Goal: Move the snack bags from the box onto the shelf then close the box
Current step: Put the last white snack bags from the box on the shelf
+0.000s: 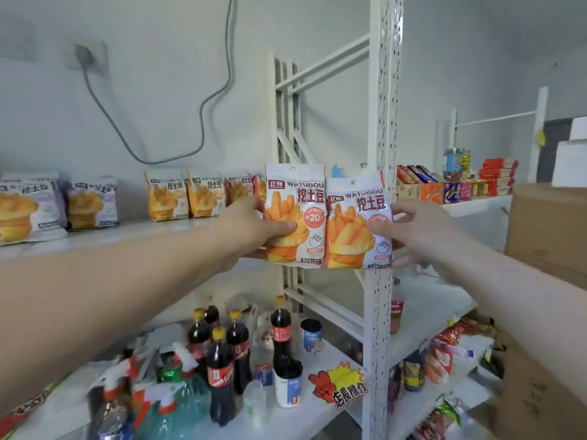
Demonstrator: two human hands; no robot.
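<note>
My left hand grips an orange-and-white fries snack bag upright by its left edge, thumb on its front. Beside it, my right hand holds a second matching snack bag by its right edge. Both bags are raised at the height of the white shelf, just in front of its right end and the perforated upright post. Several more snack bags stand in a row on that shelf, with purple-tinted ones at the left. A brown cardboard box shows at the right edge.
The lower shelf holds cola bottles, spray bottles, cans and a red-yellow price sign. The neighbouring rack to the right carries candy boxes and wrapped snacks. A grey cable hangs on the wall.
</note>
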